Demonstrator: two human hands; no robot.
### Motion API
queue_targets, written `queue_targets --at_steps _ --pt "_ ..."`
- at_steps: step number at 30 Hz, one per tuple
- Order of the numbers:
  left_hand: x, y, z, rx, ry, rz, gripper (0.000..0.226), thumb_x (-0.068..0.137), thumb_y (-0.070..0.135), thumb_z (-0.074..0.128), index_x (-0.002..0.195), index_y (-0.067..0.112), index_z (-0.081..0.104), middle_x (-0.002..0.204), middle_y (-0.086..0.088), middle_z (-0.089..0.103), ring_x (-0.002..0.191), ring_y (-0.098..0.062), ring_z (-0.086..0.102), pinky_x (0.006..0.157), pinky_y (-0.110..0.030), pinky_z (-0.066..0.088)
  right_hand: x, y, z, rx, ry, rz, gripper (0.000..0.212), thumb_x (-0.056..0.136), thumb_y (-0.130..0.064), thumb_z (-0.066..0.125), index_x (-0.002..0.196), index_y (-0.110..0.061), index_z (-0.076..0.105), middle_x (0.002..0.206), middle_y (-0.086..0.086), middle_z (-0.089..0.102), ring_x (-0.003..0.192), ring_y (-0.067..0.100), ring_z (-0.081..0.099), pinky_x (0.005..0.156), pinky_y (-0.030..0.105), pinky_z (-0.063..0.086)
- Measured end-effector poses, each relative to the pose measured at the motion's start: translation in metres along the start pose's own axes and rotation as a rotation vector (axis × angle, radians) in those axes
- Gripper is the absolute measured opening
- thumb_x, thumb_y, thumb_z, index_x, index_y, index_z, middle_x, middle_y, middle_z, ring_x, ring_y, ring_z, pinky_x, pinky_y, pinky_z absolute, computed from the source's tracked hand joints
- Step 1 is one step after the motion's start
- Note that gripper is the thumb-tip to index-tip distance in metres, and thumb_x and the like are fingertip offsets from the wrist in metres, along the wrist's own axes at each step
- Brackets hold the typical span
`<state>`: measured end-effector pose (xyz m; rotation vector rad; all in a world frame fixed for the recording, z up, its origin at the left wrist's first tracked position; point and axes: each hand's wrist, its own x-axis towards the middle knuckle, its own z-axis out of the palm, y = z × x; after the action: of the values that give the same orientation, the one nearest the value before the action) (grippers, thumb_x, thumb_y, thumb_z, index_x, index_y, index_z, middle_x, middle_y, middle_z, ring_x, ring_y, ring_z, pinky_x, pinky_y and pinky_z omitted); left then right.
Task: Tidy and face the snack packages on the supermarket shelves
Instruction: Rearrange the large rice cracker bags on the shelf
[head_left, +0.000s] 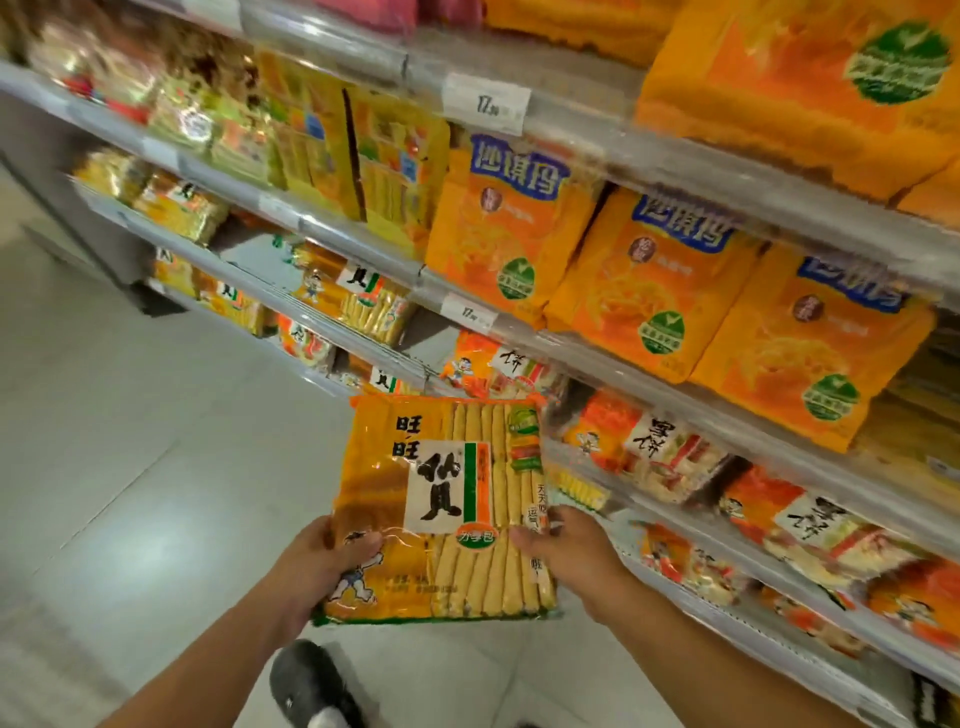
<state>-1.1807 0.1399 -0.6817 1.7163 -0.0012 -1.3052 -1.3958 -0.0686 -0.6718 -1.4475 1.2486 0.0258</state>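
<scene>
A large yellow rice-cracker bag with black characters on a white label is held upright in front of the shelves, its face toward me. My left hand grips its lower left edge, thumb across the front. Gripping the lower right edge is my right hand. The bag hangs in the aisle just off the lower shelves, where matching yellow bags lie. Orange bags with blue labels stand in a row on the shelf above.
Grey shelf rails with price tags run diagonally from upper left to lower right. Orange-red cracker bags fill the lower right shelves. Grey tiled floor spreads left. My dark shoe shows below the bag.
</scene>
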Motion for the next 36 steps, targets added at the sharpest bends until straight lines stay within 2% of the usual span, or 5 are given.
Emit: queue_targets --at_steps 12,18,23,31,36 --pt "0.033 0.039 -0.267 0.036 0.192 0.026 0.056 0.082 0.024 0.078 0.124 0.023 0.041 0.106 0.005 0.059 0.089 -0.020 0.066 0.065 -0.031 0.055 0.053 -0.154 0.252 -0.185 -0.175 -0.108 0.054 0.080 -0.037 0.076 0.127 -0.022 0.055 0.122 -0.004 0.063 0.108 0.014 0.061 0.095 0.042 0.052" --pt "0.062 0.100 -0.348 0.088 0.277 0.043 0.048 0.086 0.017 0.074 0.127 0.017 0.048 0.105 0.002 0.060 0.087 -0.018 0.065 0.061 -0.026 0.051 0.094 -0.225 0.318 -0.153 -0.165 -0.139 0.053 0.081 -0.035 0.076 0.128 -0.022 0.054 0.121 -0.003 0.064 0.104 0.015 0.064 0.092 0.043 0.053" --pt "0.119 0.157 -0.398 0.186 0.314 0.012 0.049 0.086 0.013 0.073 0.128 0.016 0.048 0.118 -0.007 0.058 0.103 -0.029 0.062 0.091 -0.049 0.053 0.167 -0.280 0.361 -0.115 -0.161 -0.123 0.046 0.079 -0.035 0.078 0.117 -0.026 0.053 0.114 -0.005 0.065 0.099 0.013 0.064 0.087 0.041 0.055" --pt "0.248 0.230 -0.485 0.453 0.359 0.028 0.037 0.082 0.021 0.078 0.112 0.023 0.055 0.095 0.010 0.062 0.082 -0.006 0.062 0.060 -0.020 0.046 0.313 -0.334 0.439 -0.065 -0.193 -0.015 0.043 0.073 -0.040 0.081 0.106 -0.036 0.053 0.112 -0.010 0.066 0.101 0.012 0.065 0.087 0.039 0.054" --pt "0.331 0.268 -0.522 0.544 0.257 0.096 0.039 0.082 0.027 0.078 0.113 0.024 0.054 0.099 0.009 0.062 0.090 -0.013 0.064 0.075 -0.030 0.054 0.368 -0.366 0.466 -0.003 -0.079 -0.006 0.030 0.077 -0.032 0.081 0.092 -0.033 0.054 0.093 -0.012 0.071 0.085 0.006 0.068 0.069 0.028 0.049"
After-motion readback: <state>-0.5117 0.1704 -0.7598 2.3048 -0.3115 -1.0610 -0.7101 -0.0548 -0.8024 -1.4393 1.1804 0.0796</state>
